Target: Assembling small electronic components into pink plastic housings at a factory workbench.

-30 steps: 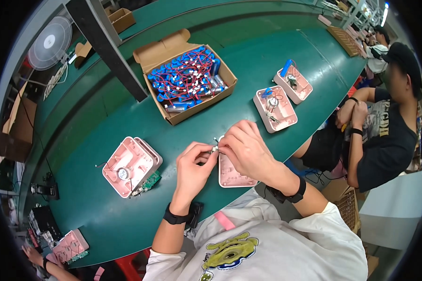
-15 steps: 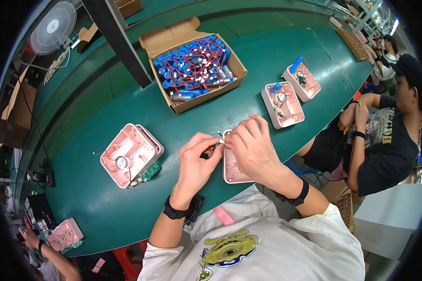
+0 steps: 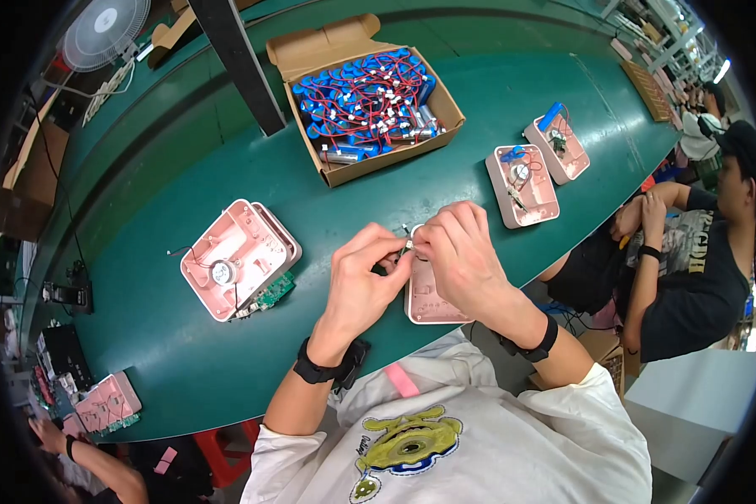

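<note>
My left hand [image 3: 363, 281] pinches a small part with a white connector [image 3: 409, 244] at its tip; a dark bit shows beneath the fingers. Close against it, my right hand [image 3: 464, 262] has its fingertips closed at the same connector, and what they grip is mostly hidden. Below both hands lies a pink plastic housing [image 3: 433, 309] with a white rim, its open side up and its upper part covered by my right hand.
A cardboard box [image 3: 386, 164] of blue battery cells with red wires stands beyond my hands. Stacked pink housings [image 3: 256, 227] with a speaker [image 3: 223, 272] and a green circuit board [image 3: 273, 290] lie left. Two fitted housings [image 3: 533, 206] sit right, near a seated co-worker [image 3: 689, 252].
The view has shifted slightly, so the box and right-hand housings appear farther right and higher. Both hands keep their pinch at the connector, with only slight finger movement.
</note>
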Available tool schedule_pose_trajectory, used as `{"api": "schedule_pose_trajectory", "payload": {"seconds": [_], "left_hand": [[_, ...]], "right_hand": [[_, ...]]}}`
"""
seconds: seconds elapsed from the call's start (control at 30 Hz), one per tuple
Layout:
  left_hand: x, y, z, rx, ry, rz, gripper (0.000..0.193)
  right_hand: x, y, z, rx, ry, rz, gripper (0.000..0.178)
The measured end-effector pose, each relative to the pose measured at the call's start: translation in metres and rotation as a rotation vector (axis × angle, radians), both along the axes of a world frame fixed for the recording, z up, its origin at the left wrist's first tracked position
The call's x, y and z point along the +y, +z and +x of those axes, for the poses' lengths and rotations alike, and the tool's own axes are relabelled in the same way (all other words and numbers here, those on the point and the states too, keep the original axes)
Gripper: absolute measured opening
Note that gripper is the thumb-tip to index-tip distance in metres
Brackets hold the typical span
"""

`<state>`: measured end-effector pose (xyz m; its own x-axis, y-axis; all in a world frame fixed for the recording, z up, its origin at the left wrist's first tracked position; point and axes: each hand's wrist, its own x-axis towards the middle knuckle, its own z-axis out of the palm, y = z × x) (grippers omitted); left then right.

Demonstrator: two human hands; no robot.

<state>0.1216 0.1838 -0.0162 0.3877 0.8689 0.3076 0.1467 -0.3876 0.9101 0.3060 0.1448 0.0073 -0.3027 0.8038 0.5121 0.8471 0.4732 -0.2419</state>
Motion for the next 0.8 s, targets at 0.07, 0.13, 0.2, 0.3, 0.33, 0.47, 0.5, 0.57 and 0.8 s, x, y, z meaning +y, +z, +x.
{"api": "schedule_pose_trajectory", "payload": {"seconds": [0.07,0.13,0.2,0.3,0.33,0.47,0.5,0.57,0.8], "left_hand": [[0.002,0.000,0.002,0.000,-0.005,-0.015,0.016],[0.002,-0.001,0.005,0.001,-0.016,-0.021,0.015],[0.003,-0.001,0.013,-0.008,0.004,-0.061,0.013],[-0.001,0.007,0.023,-0.028,-0.003,-0.189,0.015],[-0.003,0.014,0.024,-0.036,0.003,-0.296,0.018],[-0.008,0.042,0.029,0.109,-0.058,-0.444,0.023],[-0.011,0.047,0.031,0.182,-0.080,-0.473,0.024],[-0.017,0.054,0.041,0.220,-0.143,-0.364,0.027],[-0.035,0.084,0.043,0.377,-0.168,-0.017,0.033]], "right_hand": [[0.001,0.000,0.002,0.016,0.007,-0.013,0.019],[0.002,-0.003,0.005,0.029,0.000,-0.027,0.019],[0.000,-0.001,0.014,0.047,-0.026,-0.051,0.019],[-0.012,0.009,0.017,-0.018,-0.098,-0.063,0.039],[-0.018,0.013,0.019,-0.046,-0.124,-0.066,0.048],[-0.073,0.042,0.010,0.097,-0.273,-0.305,0.090],[-0.083,0.040,0.006,0.101,-0.305,-0.352,0.097],[-0.093,0.033,0.004,0.112,-0.360,-0.447,0.111],[-0.069,0.011,0.053,-0.130,-0.442,-0.248,0.093]]}}
